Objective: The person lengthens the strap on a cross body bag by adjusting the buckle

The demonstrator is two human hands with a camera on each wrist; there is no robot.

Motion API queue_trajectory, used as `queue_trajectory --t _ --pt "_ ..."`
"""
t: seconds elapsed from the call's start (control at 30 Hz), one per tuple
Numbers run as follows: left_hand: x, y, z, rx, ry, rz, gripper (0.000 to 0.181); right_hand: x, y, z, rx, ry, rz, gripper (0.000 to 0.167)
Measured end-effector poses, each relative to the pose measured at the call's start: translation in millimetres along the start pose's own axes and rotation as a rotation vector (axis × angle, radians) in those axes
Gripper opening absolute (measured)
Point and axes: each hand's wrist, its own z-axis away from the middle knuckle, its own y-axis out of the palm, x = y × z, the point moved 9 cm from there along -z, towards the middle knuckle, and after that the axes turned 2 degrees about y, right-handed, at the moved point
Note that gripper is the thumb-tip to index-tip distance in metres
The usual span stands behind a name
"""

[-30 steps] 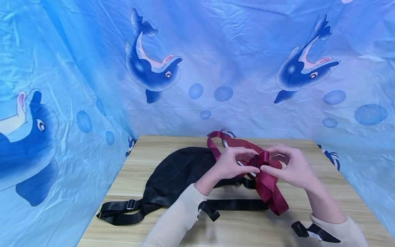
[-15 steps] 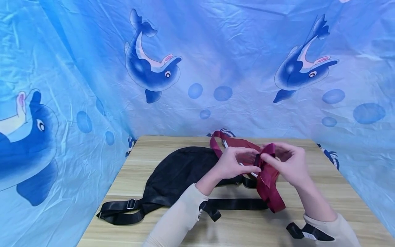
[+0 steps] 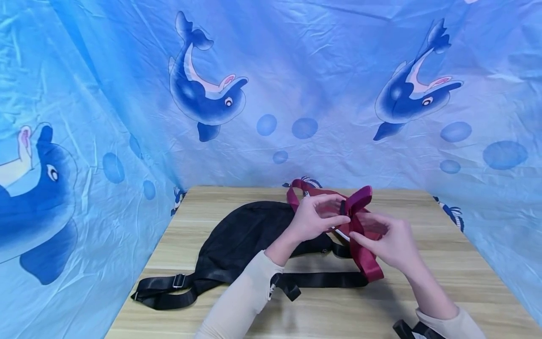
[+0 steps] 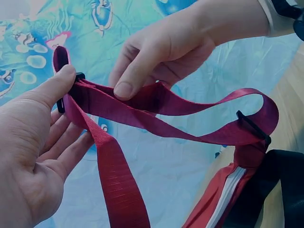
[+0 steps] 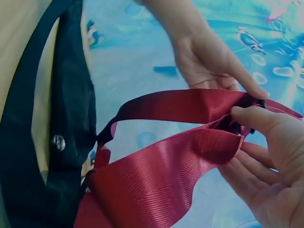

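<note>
My left hand [image 3: 311, 219] pinches a black slide buckle [image 3: 342, 207] on a dark red webbing strap, thumb against fingers. To its right, my right hand [image 3: 391, 240] pinches the strap [image 4: 118, 111] between thumb and fingers. A loop of the strap stands up above the buckle, and more of it hangs below the hands. In the left wrist view a second black slider [image 4: 254, 128] sits near the strap's end at the red bag [image 4: 202, 202], which has a white zip. Behind the hands, the red bag lies partly hidden on the table.
A black bag [image 3: 250, 235] lies left of the red one on the wooden table [image 3: 338, 313]. Its black strap [image 3: 326, 280] runs along the front, and another strap loop with a metal slider [image 3: 179, 281] lies at left. Blue dolphin-print cloth [image 3: 262, 70] hangs behind.
The strap loop has risen higher above the hands. My left hand has lifted slightly; the right hand has shifted lower and left along the strap. The black bag has not moved.
</note>
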Motion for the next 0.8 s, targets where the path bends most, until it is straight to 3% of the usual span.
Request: queue_trajectory --t 0.2,0.4,0.53,0.67,0.8 --pt "-4.5 -12.7 -2.1 -0.062 0.025 0.034 0.038 -4 1 3.3 0.03 0.005 0.001 0.04" --pt "-3.4 -7.3 -2.4 -0.006 0.006 0.021 0.038 1 4 2.9 0.009 -0.067 0.002 0.046" --pt "-3.2 -12.0 -1.6 -0.025 -0.003 0.015 0.037 2 1 9.1 -0.049 -0.134 -0.01 0.047" --pt "-8.0 -17.9 -2.4 -0.049 0.019 0.023 0.037 -3 1 13.3 -0.052 -0.132 0.025 0.055" --pt "-9.2 -13.0 -3.2 -0.015 0.029 0.046 0.037 -1 4 10.3 -0.042 -0.138 0.074 0.059"
